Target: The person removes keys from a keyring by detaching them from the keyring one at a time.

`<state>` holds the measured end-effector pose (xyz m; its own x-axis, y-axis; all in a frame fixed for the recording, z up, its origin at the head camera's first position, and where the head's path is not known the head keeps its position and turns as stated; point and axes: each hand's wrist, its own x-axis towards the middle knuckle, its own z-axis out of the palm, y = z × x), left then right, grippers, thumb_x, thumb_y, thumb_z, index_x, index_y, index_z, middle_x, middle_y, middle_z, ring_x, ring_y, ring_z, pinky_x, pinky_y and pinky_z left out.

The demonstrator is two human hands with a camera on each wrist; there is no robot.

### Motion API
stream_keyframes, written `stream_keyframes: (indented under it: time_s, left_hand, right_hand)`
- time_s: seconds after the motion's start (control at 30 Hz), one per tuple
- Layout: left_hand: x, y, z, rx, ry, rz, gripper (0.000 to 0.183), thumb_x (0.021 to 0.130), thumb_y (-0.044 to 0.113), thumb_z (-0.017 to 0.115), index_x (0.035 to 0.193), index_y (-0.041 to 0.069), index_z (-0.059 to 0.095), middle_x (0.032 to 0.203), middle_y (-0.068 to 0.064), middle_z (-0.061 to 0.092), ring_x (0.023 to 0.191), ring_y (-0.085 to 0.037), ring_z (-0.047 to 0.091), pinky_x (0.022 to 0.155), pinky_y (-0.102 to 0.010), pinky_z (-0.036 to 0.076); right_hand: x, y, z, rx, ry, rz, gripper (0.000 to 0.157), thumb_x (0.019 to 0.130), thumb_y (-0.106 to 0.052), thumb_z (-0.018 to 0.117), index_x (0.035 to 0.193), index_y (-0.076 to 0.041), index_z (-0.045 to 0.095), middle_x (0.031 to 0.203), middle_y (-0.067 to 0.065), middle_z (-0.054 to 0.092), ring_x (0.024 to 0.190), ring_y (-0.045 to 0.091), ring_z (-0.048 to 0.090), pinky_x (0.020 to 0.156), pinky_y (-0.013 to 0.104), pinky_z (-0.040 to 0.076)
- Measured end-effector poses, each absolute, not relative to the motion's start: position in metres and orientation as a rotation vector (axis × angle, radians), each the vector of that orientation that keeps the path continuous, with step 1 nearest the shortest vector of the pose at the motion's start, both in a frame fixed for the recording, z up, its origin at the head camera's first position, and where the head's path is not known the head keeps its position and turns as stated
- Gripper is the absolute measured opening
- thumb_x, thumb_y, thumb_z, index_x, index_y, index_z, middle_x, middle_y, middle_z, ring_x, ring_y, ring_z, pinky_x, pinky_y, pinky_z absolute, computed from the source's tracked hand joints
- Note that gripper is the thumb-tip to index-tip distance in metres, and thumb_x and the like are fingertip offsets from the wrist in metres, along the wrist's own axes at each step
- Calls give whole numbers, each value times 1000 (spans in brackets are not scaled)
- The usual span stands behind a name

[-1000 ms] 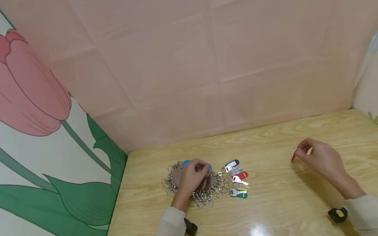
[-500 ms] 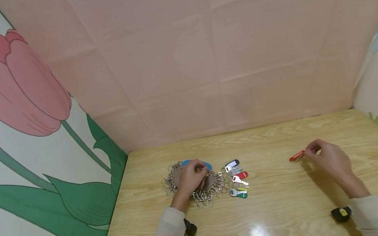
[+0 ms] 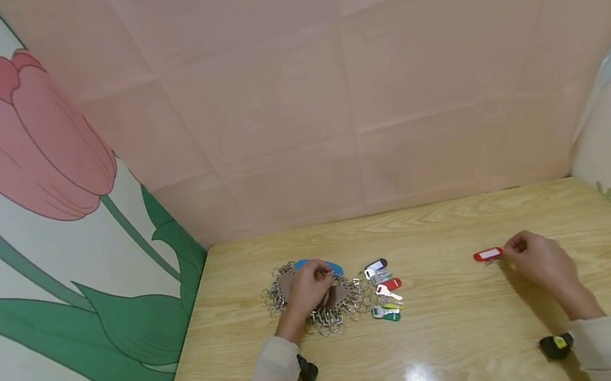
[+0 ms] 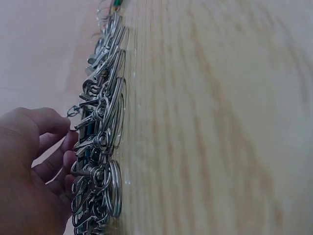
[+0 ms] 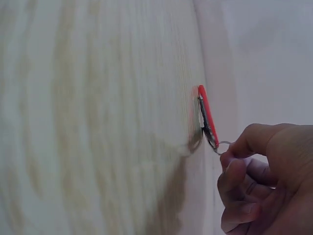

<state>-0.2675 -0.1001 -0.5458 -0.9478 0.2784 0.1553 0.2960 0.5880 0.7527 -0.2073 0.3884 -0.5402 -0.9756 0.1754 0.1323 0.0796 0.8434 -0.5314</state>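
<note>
My right hand pinches the small wire ring of a red key tag with a white label. In the right wrist view the tag leans close over the tabletop, with a metal key beneath it. Over a fan of brown panels edged with metal key rings is my left hand. Its thumb and forefinger pinch a small metal clasp at the edge of the ring bundle. A blue piece shows behind the left fingers, which hide part of the panels.
Right of the bundle, a column of tagged keys lies on the wooden table: a black tag, a red tag and a green tag among them. A pink sheet stands behind the table, with a tulip-patterned wall at left.
My right hand has moved slightly right and toward me, and the red key tag has turned from edge-on to label side up, lower near the table. My left hand stays almost still.
</note>
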Motion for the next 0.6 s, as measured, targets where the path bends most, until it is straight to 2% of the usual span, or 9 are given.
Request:
stream_keyframes:
  time_s: [0.37, 0.6]
  left_hand:
    - [-268, -101, -548, -510, -2777, -1315, 15, 106, 15, 67, 115, 7, 75, 102, -5, 71, 74, -9, 61, 65, -28, 53]
    - [-269, -101, -548, -505, -2764, -1293, 13, 105, 14, 68, 114, 7, 75, 104, -5, 70, 77, -9, 60, 66, -27, 52]
  right_hand:
    - [-208, 400, -542, -210, -2941, 803, 26, 102, -24, 64, 104, 2, 70, 95, 19, 72, 77, 26, 61, 62, 32, 41]
    - [-206, 401, -540, -223, -2962, 812, 28, 102, -24, 62, 104, 2, 70, 95, 20, 72, 77, 25, 61, 61, 32, 41]
